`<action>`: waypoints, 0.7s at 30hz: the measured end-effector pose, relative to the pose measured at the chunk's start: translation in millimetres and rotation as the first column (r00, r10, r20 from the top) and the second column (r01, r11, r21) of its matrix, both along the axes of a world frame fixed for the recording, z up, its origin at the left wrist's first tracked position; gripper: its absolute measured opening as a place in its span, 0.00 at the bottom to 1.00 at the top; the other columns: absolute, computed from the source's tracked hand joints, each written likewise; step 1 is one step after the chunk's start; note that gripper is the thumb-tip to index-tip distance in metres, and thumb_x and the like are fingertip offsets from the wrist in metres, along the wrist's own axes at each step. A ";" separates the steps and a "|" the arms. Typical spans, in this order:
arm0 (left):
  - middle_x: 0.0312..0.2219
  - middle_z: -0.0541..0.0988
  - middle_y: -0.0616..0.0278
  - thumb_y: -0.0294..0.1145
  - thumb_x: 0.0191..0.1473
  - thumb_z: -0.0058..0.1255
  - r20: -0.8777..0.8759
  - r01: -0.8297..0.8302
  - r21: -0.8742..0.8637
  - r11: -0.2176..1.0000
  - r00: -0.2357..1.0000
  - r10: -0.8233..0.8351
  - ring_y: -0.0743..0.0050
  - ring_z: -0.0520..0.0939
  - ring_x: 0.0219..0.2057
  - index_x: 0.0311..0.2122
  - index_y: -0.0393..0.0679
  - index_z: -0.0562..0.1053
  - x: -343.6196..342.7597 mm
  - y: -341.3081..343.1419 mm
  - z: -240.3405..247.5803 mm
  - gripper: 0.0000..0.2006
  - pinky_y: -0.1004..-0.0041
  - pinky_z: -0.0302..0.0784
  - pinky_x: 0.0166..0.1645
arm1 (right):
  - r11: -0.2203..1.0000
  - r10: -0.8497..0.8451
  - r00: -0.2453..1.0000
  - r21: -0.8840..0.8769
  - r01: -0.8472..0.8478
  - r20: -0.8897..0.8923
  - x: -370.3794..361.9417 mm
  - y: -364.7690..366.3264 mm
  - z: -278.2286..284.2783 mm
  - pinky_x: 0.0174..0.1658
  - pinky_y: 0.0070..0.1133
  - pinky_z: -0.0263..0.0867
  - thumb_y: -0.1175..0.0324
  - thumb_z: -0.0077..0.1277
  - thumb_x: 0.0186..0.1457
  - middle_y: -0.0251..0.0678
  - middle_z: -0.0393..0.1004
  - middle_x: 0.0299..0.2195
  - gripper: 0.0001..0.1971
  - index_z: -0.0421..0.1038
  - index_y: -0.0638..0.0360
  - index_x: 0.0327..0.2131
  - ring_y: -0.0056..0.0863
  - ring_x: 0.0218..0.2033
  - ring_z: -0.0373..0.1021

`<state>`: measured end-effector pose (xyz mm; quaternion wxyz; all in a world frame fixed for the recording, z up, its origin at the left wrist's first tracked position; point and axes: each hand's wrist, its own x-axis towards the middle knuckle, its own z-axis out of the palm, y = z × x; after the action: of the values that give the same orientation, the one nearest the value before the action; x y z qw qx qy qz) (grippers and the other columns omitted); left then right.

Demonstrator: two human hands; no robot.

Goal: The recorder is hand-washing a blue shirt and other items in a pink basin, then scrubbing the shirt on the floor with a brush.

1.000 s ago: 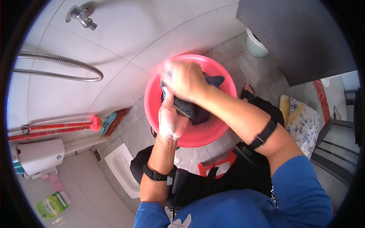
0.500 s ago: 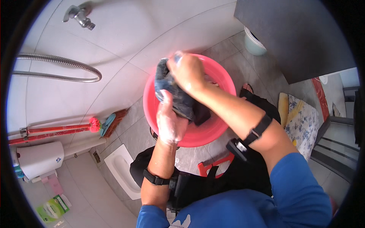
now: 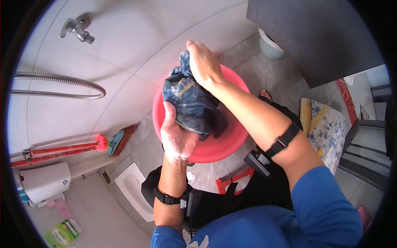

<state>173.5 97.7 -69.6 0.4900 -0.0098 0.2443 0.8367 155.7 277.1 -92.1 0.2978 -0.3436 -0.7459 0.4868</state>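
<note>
A wet, bunched denim garment (image 3: 188,103), dark blue with a paler worn patch, is held up over a pink basin (image 3: 200,156). My left hand (image 3: 177,138) grips its near lower edge, with the thumb on top and the other fingers mostly hidden under the cloth. At the far upper end, my right hand (image 3: 203,66) is closed on a twisted part of the same garment. Its fingertips are partly hidden behind the cloth. Darker folds hang down into the basin.
A tap (image 3: 78,29) and a metal hose (image 3: 62,84) are on the left wall. A brush and a broom (image 3: 124,140) lean left of the basin near a squat toilet (image 3: 134,192). A red stool (image 3: 235,180) stands below me, and a dark panel (image 3: 318,37) rises far right.
The garment has been lifted and spread more between my hands, showing the paler patch. My right hand has moved up toward the wall; my left hand has shifted slightly left.
</note>
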 end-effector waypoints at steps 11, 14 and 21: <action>0.61 0.64 0.57 0.50 0.64 0.38 0.006 -0.033 0.045 0.998 0.999 0.033 0.58 0.63 0.63 0.62 0.43 0.60 -15.1 -5.9 -7.3 0.27 0.57 0.54 0.66 | 0.932 0.276 0.957 0.266 -0.244 -0.088 41.9 -63.4 15.7 0.39 0.41 0.68 0.62 0.46 0.61 0.54 0.75 0.34 0.14 0.67 0.64 0.41 0.55 0.36 0.72; 0.61 0.64 0.60 0.52 0.65 0.35 -0.067 -0.049 -0.023 0.999 0.997 0.047 0.60 0.62 0.63 0.62 0.45 0.59 4.2 3.2 -3.9 0.28 0.57 0.54 0.66 | 0.955 0.198 0.980 0.218 -0.198 0.021 23.4 -44.3 9.4 0.35 0.43 0.68 0.60 0.44 0.61 0.51 0.75 0.27 0.13 0.65 0.61 0.36 0.54 0.30 0.73; 0.62 0.63 0.59 0.52 0.65 0.34 -0.063 -0.037 -0.013 0.999 0.997 0.036 0.60 0.61 0.63 0.64 0.45 0.57 7.4 4.7 -3.3 0.29 0.57 0.52 0.67 | 0.947 0.127 0.991 0.293 -0.134 0.041 17.2 -43.9 5.9 0.24 0.40 0.67 0.60 0.46 0.61 0.51 0.73 0.19 0.13 0.68 0.62 0.35 0.51 0.23 0.72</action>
<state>180.8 102.4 -73.0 0.4667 0.0087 0.2653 0.8437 172.8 233.2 -86.2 0.3048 -0.2504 -0.8345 0.3847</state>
